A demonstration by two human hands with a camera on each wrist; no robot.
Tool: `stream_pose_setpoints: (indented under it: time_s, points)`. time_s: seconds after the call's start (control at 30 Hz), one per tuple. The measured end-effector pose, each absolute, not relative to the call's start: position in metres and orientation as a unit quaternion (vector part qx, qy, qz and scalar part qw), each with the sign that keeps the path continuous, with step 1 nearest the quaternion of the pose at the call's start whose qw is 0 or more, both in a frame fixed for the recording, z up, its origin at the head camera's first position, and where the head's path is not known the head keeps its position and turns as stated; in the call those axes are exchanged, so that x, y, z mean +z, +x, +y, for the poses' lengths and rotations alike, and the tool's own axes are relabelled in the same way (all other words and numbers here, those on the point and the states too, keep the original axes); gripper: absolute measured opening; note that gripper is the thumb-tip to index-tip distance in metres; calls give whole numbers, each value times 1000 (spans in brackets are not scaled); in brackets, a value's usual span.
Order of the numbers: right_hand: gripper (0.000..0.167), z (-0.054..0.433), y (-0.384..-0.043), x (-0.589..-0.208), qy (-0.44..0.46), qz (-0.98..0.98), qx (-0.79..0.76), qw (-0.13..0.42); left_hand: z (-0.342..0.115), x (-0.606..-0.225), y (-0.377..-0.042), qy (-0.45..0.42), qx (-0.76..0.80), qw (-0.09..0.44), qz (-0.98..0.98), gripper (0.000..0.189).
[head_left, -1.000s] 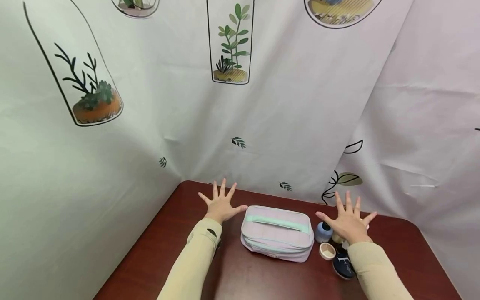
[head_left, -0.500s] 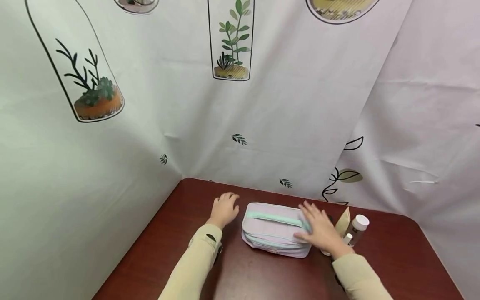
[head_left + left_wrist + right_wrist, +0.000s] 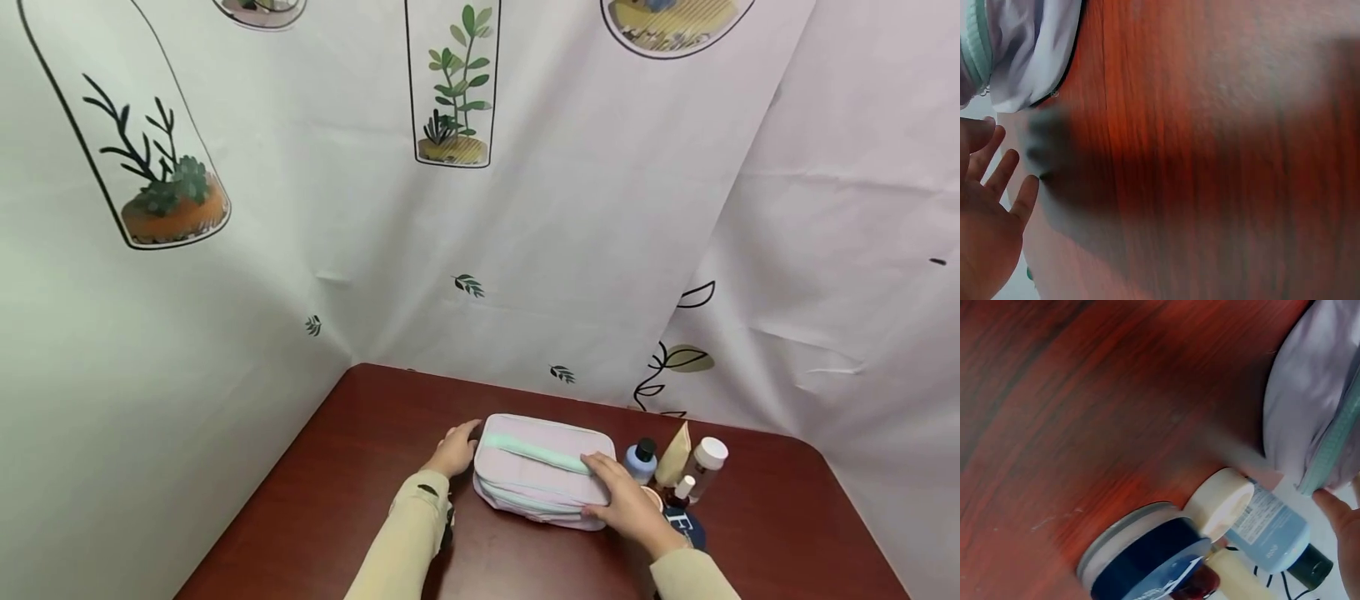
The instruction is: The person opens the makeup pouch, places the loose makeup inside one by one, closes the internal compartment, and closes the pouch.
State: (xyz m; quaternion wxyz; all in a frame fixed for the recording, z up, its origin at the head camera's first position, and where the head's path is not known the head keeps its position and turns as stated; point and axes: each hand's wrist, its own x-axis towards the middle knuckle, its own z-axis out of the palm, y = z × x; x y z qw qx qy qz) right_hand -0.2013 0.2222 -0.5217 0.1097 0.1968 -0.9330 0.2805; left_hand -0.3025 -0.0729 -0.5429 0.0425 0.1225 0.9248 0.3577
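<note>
A lilac cosmetic bag point(image 3: 540, 471) with a mint handle and mint zip trim lies closed on the table. My left hand point(image 3: 453, 452) is at its left end, fingers loosely extended; in the left wrist view that hand point(image 3: 991, 212) shows a small gap to the bag point(image 3: 1032, 53). On the bag's right end rests my right hand point(image 3: 628, 504), fingers over the top by the handle and thumb near the front corner. The right wrist view has the right thumb point(image 3: 1333, 509) touching the bag point(image 3: 1310, 394) near the zip trim.
Right of the bag stand a blue bottle with black cap point(image 3: 641, 461), a beige tube point(image 3: 674, 457), a white-capped bottle point(image 3: 707, 467) and a small white-capped bottle point(image 3: 682, 490). A navy round case point(image 3: 1154, 556) and a cream round compact point(image 3: 1219, 503) are close by. Patterned cloth point(image 3: 570, 250) hangs behind.
Both hands were spread wide above the table; they have come down and inward to the bag's ends. The right hand now touches the bag, which has stayed put.
</note>
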Motion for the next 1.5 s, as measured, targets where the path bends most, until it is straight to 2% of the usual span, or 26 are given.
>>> stream_pose_setpoints:
  time_s: [0.2,0.47,0.8,0.93,1.2,1.5]
  points:
    - [72,222,-197,-528,233,-923,280,125,-74,-553,-307,97,412,82,902,40]
    - [71,225,-199,-527,254,-919,262,150,-73,-551,-316,121,415,73,899,31]
    - [70,226,-201,-530,255,-918,261,154,-70,-550,-318,86,401,79,909,30]
    - [69,225,-201,-529,241,-923,262,144,-69,-552,-319,85,400,74,910,29]
    - [68,225,-202,-527,165,-954,236,82,-65,-553,-321,63,401,66,911,22]
    - [77,226,-206,-529,155,-960,210,101,-61,-549,-323,87,356,57,928,17]
